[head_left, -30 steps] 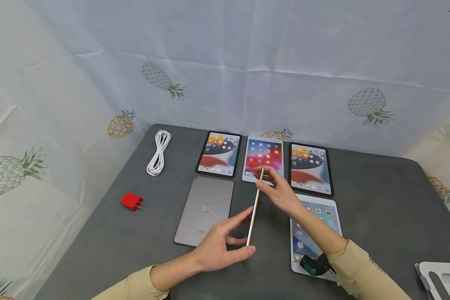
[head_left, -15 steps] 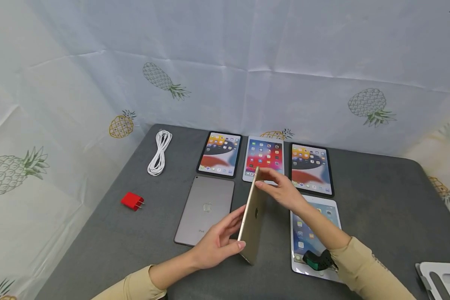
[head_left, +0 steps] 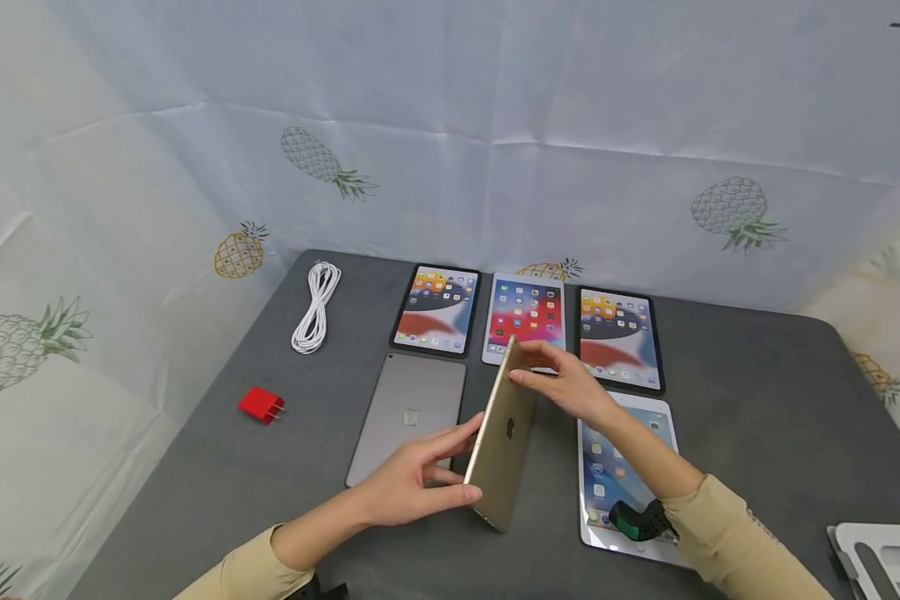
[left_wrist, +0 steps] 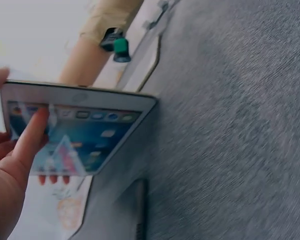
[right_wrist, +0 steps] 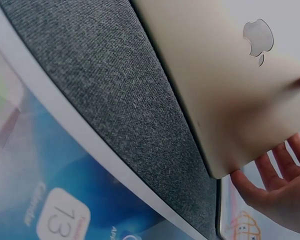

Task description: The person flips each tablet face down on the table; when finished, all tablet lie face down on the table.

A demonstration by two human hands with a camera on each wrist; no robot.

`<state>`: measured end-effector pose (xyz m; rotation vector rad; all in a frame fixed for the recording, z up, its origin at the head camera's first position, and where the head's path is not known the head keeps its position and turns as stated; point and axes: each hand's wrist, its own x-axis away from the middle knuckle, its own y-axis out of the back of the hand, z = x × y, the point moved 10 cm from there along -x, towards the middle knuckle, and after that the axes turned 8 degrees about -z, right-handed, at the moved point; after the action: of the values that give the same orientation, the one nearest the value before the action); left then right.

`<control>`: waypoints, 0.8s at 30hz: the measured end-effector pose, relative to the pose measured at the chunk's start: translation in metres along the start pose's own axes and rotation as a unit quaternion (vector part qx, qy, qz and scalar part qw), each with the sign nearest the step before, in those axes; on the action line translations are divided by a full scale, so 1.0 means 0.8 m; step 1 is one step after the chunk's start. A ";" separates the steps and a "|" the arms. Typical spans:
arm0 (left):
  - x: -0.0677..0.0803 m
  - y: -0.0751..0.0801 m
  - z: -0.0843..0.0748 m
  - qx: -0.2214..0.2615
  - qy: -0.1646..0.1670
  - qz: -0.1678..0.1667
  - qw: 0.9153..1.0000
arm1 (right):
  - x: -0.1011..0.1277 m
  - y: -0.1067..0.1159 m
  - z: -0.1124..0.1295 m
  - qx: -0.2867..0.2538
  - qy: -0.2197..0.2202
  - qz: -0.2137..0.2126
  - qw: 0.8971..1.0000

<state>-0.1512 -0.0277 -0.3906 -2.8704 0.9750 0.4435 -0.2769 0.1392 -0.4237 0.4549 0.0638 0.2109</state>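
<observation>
A tablet (head_left: pixel 508 425) with a gold back stands on its long edge, tilted, between my two hands. Its lit screen, seen in the left wrist view, faces my left hand (head_left: pixel 412 479). That hand holds the near part, thumb at the upper edge and index finger against the screen. At the far end my right hand (head_left: pixel 566 385) grips it, thumb on the gold back (right_wrist: pixel 210 85) and fingers reaching round the end. To the left a grey tablet (head_left: pixel 412 408) lies face down. Under my right forearm a white-framed tablet (head_left: pixel 607 467) lies screen up.
Along the back lie a black-framed tablet (head_left: pixel 437 310), a white-framed one (head_left: pixel 527 312) and another black-framed one (head_left: pixel 620 337), screens lit. A coiled white cable (head_left: pixel 315 307) and a red plug adapter (head_left: pixel 262 405) are at left. A white stand-like object (head_left: pixel 881 554) sits at front right.
The held tablet has turned from nearly edge-on, so its gold back now shows, and its near end has shifted left. My left hand has moved left with it; the right hand keeps its grip.
</observation>
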 end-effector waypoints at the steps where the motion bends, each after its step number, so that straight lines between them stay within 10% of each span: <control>1: 0.001 0.003 -0.002 -0.019 -0.002 -0.001 1.000 | 0.000 0.000 0.000 0.001 -0.001 -0.001 1.000; 17: 0.009 0.008 -0.024 -0.241 -0.102 -0.001 0.965 | -0.004 -0.005 -0.005 0.015 -0.006 -0.014 1.000; 24: 0.010 0.007 -0.010 -0.364 -0.111 -0.022 0.924 | -0.005 -0.009 -0.003 0.049 0.013 -0.008 0.999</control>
<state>-0.1472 -0.0382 -0.3853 -3.3246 0.8255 1.3464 -0.2794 0.1333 -0.4286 0.5499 0.1035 0.1995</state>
